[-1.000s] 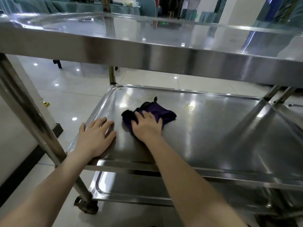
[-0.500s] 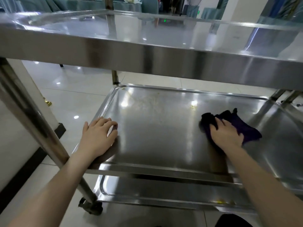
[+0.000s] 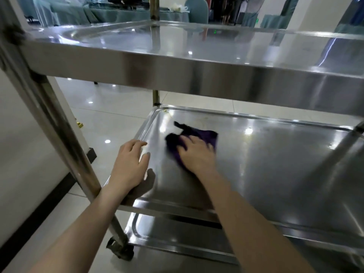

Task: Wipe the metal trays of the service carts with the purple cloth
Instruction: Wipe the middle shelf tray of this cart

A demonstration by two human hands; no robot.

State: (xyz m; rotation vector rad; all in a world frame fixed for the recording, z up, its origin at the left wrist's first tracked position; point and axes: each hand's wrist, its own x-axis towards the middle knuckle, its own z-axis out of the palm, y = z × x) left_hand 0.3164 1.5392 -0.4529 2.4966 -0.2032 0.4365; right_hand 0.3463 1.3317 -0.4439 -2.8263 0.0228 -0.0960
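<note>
Two hands are on the middle tray (image 3: 285, 164) of a steel cart. The left hand (image 3: 130, 164) rests flat, fingers loose, on the tray's left rim near the front corner. Just right of it, the right hand (image 3: 197, 154) presses the purple cloth (image 3: 206, 134) down with fingers spread. The cloth lies bunched and blurred in the tray's left part. Its long axis slants from near left to far right, and a thin tail points at the far left corner. Rightward, bare metal runs to the right rim.
</note>
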